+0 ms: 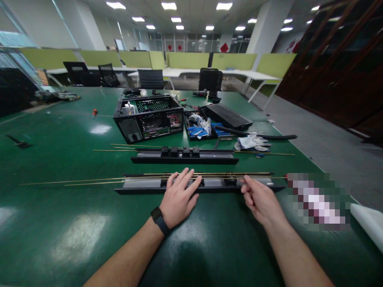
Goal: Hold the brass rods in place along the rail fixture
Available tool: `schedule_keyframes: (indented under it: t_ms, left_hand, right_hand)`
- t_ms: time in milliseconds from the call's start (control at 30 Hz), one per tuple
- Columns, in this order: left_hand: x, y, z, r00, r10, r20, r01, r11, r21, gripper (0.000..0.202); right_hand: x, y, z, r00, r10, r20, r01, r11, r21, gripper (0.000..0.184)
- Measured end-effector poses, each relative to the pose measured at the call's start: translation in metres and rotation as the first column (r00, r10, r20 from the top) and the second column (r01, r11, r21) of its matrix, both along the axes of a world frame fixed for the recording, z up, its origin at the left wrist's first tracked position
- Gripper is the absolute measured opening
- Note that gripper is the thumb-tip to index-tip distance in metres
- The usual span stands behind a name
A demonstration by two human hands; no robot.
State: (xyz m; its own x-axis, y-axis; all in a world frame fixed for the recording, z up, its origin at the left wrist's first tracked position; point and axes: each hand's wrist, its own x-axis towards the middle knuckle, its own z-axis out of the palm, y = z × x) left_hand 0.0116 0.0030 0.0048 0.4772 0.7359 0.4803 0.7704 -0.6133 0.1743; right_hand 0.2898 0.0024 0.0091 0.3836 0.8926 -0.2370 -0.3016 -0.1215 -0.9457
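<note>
My left hand (181,197), open with fingers spread, lies across the near black metal channel (215,190) and the thin brass-coloured rods (98,181) running along it. A dark watch (160,221) is on the left wrist. My right hand (263,199) is closed, its thumb and index finger pinched at the rods above the channel's right part; what sits between the fingertips is hidden. Dark blocks (231,179) sit inside this channel, partly covered by my left hand. Behind it lies a similar channel (185,160) with several black blocks (174,151) and more rods.
A black open computer case (128,127) stands farther back. Beside it are a tray with blue-and-white gloves (200,126), a black panel (229,115) and more gloves (253,142). An orange-handled tool (95,113) lies left. A pixelated patch covers something at right.
</note>
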Motion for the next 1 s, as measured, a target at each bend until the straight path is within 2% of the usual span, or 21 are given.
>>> schedule_keyframes:
  t_ms: [100, 167, 400, 600, 667, 833, 900, 1000]
  left_hand:
    - [0.0, 0.0, -0.001, 1.0, -0.002, -0.002, 0.002, 1.0, -0.003, 0.05]
    - [-0.001, 0.0, -0.002, 1.0, -0.003, -0.003, 0.003, 1.0, -0.006, 0.051]
    - [0.0, 0.0, -0.002, 1.0, 0.003, -0.008, -0.003, 1.0, -0.011, 0.05]
    - [-0.001, 0.0, -0.001, 1.0, -0.002, -0.011, 0.002, 1.0, -0.017, 0.049]
    - [-0.001, 0.0, -0.001, 1.0, -0.001, -0.012, 0.001, 1.0, -0.02, 0.049]
    - [0.0, 0.0, -0.002, 1.0, 0.004, -0.011, -0.004, 1.0, -0.02, 0.05]
    - [0.0, 0.0, -0.001, 1.0, 0.004, -0.011, -0.004, 1.0, -0.021, 0.05]
    - [0.0, 0.001, 0.0, 1.0, 0.003, -0.008, -0.003, 1.0, -0.019, 0.049]
  right_hand:
    - [0.008, 0.003, 0.0, 0.989, -0.145, -0.003, 0.145, 0.989, 0.009, 0.038]
    - [0.012, 0.005, 0.0, 0.982, -0.188, -0.029, 0.189, 0.982, 0.018, 0.037]
    - [-0.001, 0.001, -0.001, 1.0, 0.025, -0.015, -0.025, 1.0, -0.003, 0.041]
    - [0.012, 0.005, -0.001, 0.98, -0.198, -0.002, 0.198, 0.98, 0.016, 0.036]
    - [0.011, 0.005, 0.0, 0.986, -0.168, -0.02, 0.169, 0.985, 0.023, 0.038]
    - [-0.004, 0.001, 0.0, 0.999, 0.034, 0.01, -0.034, 0.999, -0.004, 0.045]
    - [-0.003, 0.001, 0.0, 1.0, 0.0, 0.019, 0.0, 1.0, -0.011, 0.045]
    - [0.007, 0.004, -0.001, 0.99, -0.14, -0.007, 0.14, 0.99, 0.002, 0.043]
